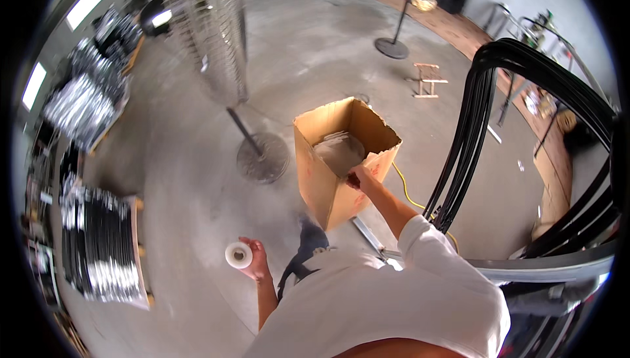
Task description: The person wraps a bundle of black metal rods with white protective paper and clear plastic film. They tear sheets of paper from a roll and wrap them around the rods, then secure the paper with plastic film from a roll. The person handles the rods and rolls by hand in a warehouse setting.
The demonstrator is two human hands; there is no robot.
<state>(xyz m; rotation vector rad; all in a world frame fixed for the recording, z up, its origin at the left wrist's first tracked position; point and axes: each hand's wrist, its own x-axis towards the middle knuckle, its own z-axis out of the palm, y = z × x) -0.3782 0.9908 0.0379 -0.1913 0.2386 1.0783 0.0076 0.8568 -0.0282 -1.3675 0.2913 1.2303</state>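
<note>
Over concrete floor (180, 240), left hand (256, 261) clasps a roll (231, 253); right hand (358, 178), grip unclear, touches a red-printed carton (314, 177).

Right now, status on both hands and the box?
Left hand holding white roll. Right hand at near rim of cardboard box. Yellow cord beside it.

Box (316, 177) matt cardboard, ragged-edged; roll (231, 256) smooth plastic.

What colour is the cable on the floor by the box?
Yellow; the cable shows in the head view.
</note>
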